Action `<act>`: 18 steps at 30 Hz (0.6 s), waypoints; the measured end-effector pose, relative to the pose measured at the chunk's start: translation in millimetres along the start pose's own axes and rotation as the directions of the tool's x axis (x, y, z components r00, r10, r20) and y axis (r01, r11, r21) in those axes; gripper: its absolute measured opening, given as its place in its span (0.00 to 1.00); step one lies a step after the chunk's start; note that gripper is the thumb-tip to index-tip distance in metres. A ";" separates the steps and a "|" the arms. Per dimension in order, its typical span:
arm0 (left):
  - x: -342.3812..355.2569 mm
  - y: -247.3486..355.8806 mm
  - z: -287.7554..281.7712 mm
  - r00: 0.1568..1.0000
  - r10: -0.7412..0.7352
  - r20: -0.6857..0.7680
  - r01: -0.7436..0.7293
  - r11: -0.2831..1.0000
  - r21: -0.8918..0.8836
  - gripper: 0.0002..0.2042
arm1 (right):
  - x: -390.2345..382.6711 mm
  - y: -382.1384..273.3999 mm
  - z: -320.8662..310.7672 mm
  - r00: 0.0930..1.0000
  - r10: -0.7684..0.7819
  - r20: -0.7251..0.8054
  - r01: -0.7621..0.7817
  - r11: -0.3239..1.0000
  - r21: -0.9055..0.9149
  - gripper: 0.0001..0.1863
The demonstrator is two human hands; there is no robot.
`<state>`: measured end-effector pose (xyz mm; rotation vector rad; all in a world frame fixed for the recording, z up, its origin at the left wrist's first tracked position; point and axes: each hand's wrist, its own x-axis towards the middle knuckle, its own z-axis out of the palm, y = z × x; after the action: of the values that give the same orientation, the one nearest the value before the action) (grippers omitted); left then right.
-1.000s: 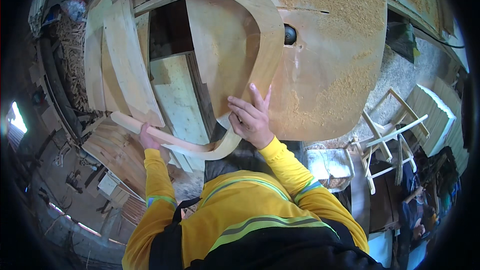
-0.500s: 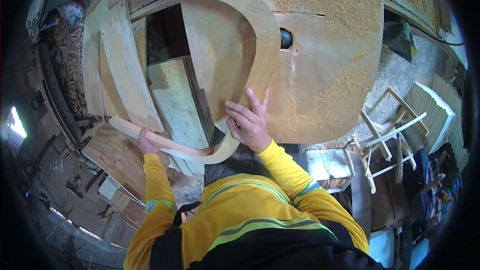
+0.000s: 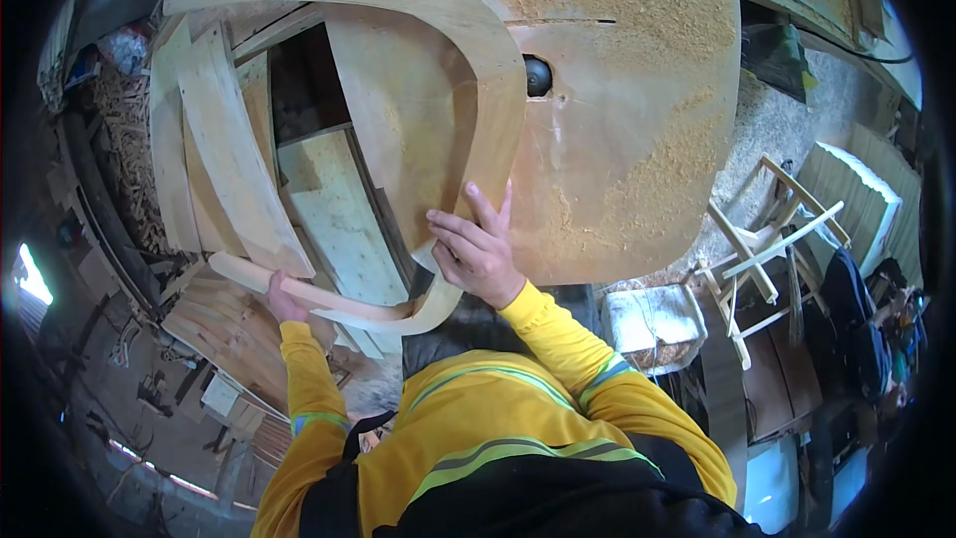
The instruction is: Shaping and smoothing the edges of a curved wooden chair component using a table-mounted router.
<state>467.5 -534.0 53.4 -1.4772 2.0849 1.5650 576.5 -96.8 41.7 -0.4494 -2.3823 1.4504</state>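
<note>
A pale, U-shaped curved wooden frame [image 3: 488, 90] lies over a broad plywood board [image 3: 627, 169], its lower arm curving toward me. My left hand [image 3: 287, 296] is closed around that lower arm, near its rounded end. My right hand [image 3: 475, 244] holds the frame's side just above the lower bend, fingers bent and partly spread over the wood; its fingertips point away from me. A dark round metal object [image 3: 538, 76] shows in a hole in the board, beside the frame.
Loose planks [image 3: 229, 130] and stacked boards [image 3: 209, 339] lie at the left, beyond them wood scraps [image 3: 129, 159]. Sawdust covers parts of the board. At the right are a slatted wooden chair frame [image 3: 757, 254], a pale block-like container [image 3: 652, 329] and leaning panels [image 3: 836, 189].
The whole scene has shifted a little left and mostly downward in the view. My hands keep about the same places on the curved frame.
</note>
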 end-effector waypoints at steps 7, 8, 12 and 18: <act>-8.8 2.0 10.4 1.000 -0.002 -0.003 0.002 1.000 0.020 0.16 | -2.7 2.4 0.1 1.000 -0.014 -0.006 0.015 1.000 0.018 0.14; -6.8 2.4 8.0 1.000 0.005 -0.013 -0.005 1.000 0.026 0.15 | -2.6 1.9 0.5 1.000 -0.015 -0.009 0.015 1.000 0.022 0.14; 1.1 1.9 -0.3 1.000 0.018 -0.016 -0.017 0.999 0.050 0.14 | -2.6 2.2 1.3 1.000 -0.013 -0.011 0.014 1.000 0.018 0.14; 0.4 -1.0 1.3 0.999 0.030 -0.030 -0.029 0.999 0.024 0.13 | -3.2 1.2 2.0 1.000 -0.011 -0.017 0.011 1.000 0.020 0.14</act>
<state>467.6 -533.2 51.9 -1.4776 2.1438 1.5324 578.6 -99.2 39.4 -0.4411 -2.3512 1.4587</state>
